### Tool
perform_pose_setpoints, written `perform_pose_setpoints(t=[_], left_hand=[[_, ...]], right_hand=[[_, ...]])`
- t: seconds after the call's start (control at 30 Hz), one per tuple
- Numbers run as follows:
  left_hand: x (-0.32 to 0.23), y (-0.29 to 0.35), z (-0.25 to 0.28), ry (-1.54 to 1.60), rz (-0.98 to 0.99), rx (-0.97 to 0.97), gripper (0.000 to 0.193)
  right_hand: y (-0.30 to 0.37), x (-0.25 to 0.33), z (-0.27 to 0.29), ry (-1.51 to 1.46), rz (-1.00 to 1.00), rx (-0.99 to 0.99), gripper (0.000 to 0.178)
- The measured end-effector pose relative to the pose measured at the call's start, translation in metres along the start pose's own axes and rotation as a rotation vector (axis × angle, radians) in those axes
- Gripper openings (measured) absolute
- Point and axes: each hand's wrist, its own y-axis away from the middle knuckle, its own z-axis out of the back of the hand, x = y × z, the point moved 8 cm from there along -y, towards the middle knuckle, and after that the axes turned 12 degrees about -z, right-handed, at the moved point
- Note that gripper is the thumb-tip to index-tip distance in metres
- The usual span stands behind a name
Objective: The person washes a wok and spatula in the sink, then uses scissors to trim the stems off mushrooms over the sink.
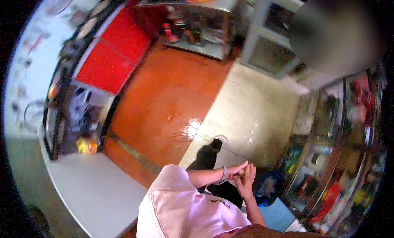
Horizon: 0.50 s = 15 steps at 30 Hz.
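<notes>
My left hand point(234, 171), with a pale band at the wrist, is held in front of my body, its fingers curled toward my other hand. Against it presses my right hand point(247, 182), the fingers bent over the same spot. Between the two palms a small, roundish, pale brown thing point(241, 172) partly shows. Its kind is too blurred to make out, and the fingers hide most of it. Both hands are raised above the floor, touching no surface.
A white counter point(90, 193) lies to my left, with a yellow packet point(87, 146) at its far end. Red cabinets point(111, 59) stand beyond. Crowded shelves point(328, 156) line the right side. The orange floor point(164, 90) looks wet and meets pale tiles point(254, 110).
</notes>
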Motion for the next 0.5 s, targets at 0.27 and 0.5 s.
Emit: perform_pose_setpoints(t=[0.27,0.5], left_hand=[[-0.093,0.282,0.017,0.644,-0.714,0.067,0.029],[-0.07,0.541,0.121,0.788,-1.217,-0.188,0.016]], right_hand=[[0.054,0.199,0.059,0.03,0.402,-0.02,0.053],[0.066,0.307,-0.02,0.078,0.371,0.16,0.042]])
